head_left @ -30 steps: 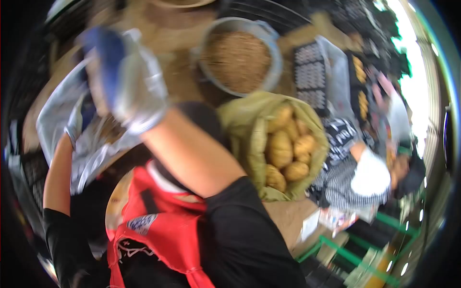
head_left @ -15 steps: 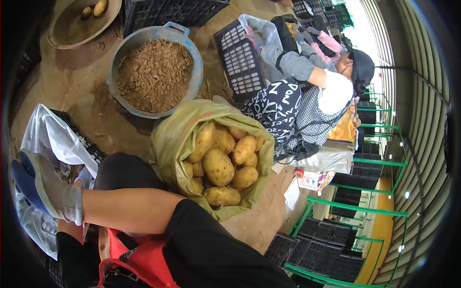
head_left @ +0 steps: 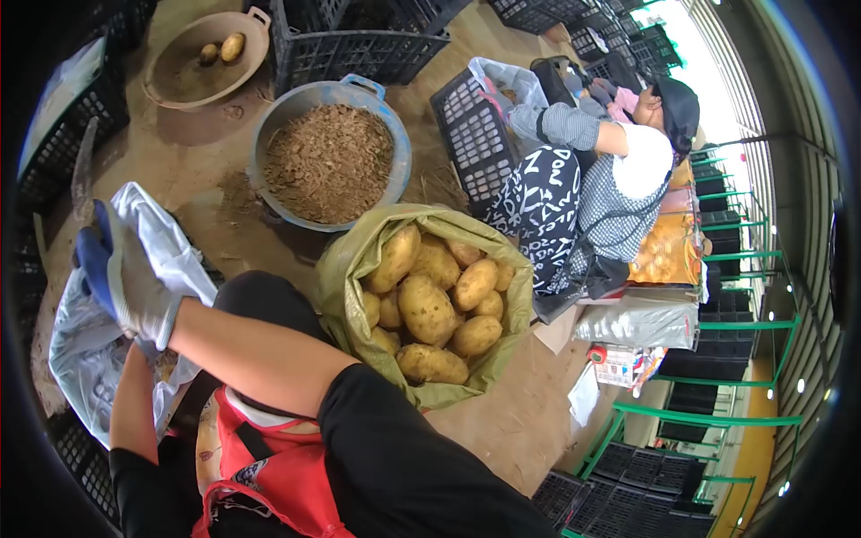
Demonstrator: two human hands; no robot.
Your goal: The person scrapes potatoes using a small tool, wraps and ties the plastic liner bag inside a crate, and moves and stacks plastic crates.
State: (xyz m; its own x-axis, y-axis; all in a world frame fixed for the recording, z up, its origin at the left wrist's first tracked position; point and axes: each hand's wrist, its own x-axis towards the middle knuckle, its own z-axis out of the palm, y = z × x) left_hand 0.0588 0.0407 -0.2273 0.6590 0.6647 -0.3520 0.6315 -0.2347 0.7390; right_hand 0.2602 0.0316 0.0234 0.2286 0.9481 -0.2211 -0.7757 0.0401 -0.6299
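Observation:
My right hand (head_left: 134,278), in a grey glove with a blue palm, is raised over a crate lined with white plastic (head_left: 170,242). A long, thin, curved greyish strip (head_left: 83,170) sticks out from its fingers; it looks blade-like, but I cannot make out its kind. Behind the right wrist, my left hand (head_left: 146,347) reaches into the lined crate, mostly hidden, so its fingers do not show. Beside my right arm stands an open olive-green sack (head_left: 345,278) full of large potatoes (head_left: 427,309).
A blue tub (head_left: 260,161) of dry brown soil or chaff sits beyond the sack. Farther off is a brown basin (head_left: 184,90) with two potatoes. Black crates (head_left: 359,54) stand around. A seated co-worker (head_left: 619,179) works at another lined crate (head_left: 475,130).
The view has shifted, so the surroundings appear farther right and lower. My right hand has turned, and the curved strip now shows at its fingers. More of my left forearm is visible.

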